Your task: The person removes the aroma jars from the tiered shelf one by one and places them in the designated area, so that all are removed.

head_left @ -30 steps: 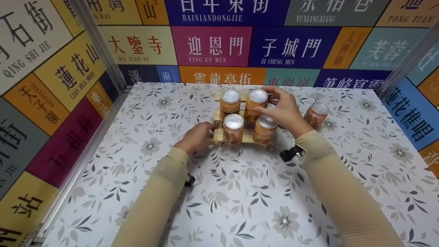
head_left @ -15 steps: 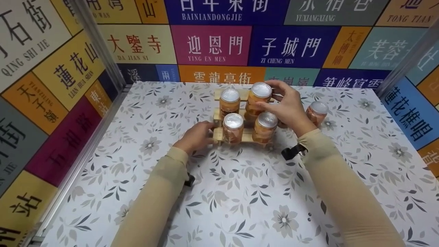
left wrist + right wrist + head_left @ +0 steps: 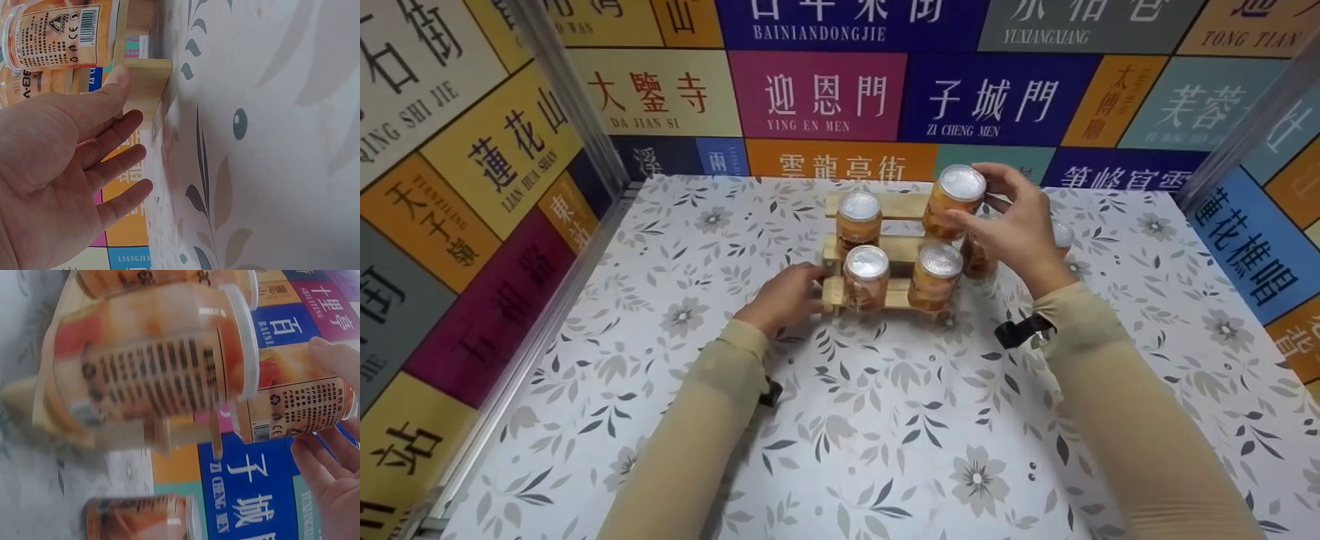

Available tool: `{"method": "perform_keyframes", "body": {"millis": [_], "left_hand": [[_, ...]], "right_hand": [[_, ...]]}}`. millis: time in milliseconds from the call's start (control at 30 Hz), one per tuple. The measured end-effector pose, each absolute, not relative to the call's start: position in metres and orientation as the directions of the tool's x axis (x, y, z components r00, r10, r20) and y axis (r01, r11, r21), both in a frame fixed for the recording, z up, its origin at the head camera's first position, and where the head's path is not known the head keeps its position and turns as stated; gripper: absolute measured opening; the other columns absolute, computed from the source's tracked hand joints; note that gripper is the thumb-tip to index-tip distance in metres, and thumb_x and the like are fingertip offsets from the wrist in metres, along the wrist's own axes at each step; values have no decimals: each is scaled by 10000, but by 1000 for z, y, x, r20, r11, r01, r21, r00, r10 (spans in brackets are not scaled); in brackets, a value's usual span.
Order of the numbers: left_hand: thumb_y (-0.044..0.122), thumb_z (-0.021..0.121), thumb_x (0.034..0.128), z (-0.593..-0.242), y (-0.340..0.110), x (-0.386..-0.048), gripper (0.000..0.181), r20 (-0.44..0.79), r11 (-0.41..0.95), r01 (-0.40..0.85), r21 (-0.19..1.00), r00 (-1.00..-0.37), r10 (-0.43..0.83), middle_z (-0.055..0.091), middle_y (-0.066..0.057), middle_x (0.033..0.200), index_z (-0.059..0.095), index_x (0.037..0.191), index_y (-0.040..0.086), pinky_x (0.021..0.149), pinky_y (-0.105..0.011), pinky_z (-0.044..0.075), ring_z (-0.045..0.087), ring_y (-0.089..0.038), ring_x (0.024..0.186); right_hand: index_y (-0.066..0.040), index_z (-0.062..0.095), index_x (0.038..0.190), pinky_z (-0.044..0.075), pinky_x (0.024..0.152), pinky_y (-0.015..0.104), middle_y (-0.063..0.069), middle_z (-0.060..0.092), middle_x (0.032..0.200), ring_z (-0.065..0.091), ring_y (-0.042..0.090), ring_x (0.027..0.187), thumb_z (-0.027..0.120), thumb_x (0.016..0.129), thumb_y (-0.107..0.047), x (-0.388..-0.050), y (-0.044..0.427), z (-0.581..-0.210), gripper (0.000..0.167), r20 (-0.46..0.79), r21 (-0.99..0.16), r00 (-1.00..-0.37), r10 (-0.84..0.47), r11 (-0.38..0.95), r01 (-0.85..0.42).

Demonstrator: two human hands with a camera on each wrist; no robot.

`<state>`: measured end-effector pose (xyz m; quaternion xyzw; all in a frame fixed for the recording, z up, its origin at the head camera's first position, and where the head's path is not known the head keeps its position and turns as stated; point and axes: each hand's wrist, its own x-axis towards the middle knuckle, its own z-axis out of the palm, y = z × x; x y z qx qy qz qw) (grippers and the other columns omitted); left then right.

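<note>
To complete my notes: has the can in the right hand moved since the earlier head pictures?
Yes: judged against the wooden rack, the held can has shifted rightward and up the picture in the head view.

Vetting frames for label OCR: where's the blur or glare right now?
Head: lids glint, label print too small to read. Left wrist: barcode crisp, no strong glare on it. Right wrist: near can badly blurred, its small print unreadable; held can noticeably sharper.

Front jars obstruct the rack; near tabletop allows passage.
</note>
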<state>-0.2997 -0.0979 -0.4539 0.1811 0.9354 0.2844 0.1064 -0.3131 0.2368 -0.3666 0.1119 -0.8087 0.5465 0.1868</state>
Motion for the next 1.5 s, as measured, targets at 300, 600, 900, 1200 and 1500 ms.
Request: {"method": "perform_keyframes", "body": {"millis": [300, 600, 900, 1200, 1500], "left_hand": [[196, 787, 916, -453, -106, -298, 618, -101, 784, 271, 558, -916, 389, 631, -130, 1360, 555, 1480, 97, 1094, -457, 487, 605, -298, 1223], [186, 791, 904, -455, -106, -298, 645, -118, 777, 242, 582, -920, 375, 622, -102, 1360, 544, 1498, 141, 1097, -458, 491, 613, -286, 1220], [174, 797, 893, -457, -104, -298, 674, -126, 769, 222, 600, -923, 364, 617, -90, 1367, 529, 1511, 168, 1110, -458, 484, 606, -273, 1234], [195, 803, 897, -458, -98, -300, 642, -111, 769, 242, 592, -920, 375, 622, -103, 1356, 555, 1487, 146, 1123, -445, 477, 606, -288, 1255], [170, 792, 896, -457, -98, -300, 667, -102, 758, 257, 599, -915, 391, 623, -86, 1340, 531, 1510, 160, 1117, -447, 479, 607, -280, 1232]], "right_hand": [[-45, 617, 1354, 546, 1045, 269, 114, 646, 1323, 628, 174, 1202, 905, 780, -101, -299, 265, -360, 645, 470, -813, -879, 85, 430, -393], [-61, 617, 1356, 536, 1052, 248, 73, 644, 1314, 616, 150, 1197, 908, 781, -138, -300, 310, -367, 648, 443, -824, -873, 205, 476, -307], [-160, 584, 1415, 496, 1118, 280, 23, 588, 1421, 584, 134, 1266, 878, 810, -280, -306, 355, -378, 684, 354, -843, -880, 317, 515, -154], [-206, 583, 1417, 479, 1132, 265, -44, 580, 1405, 573, 110, 1261, 870, 816, -319, -305, 390, -383, 675, 314, -855, -856, 411, 514, -67], [-227, 571, 1423, 481, 1124, 264, -88, 571, 1364, 562, 63, 1196, 862, 822, -366, -302, 414, -397, 681, 274, -848, -839, 470, 529, 19]]}}
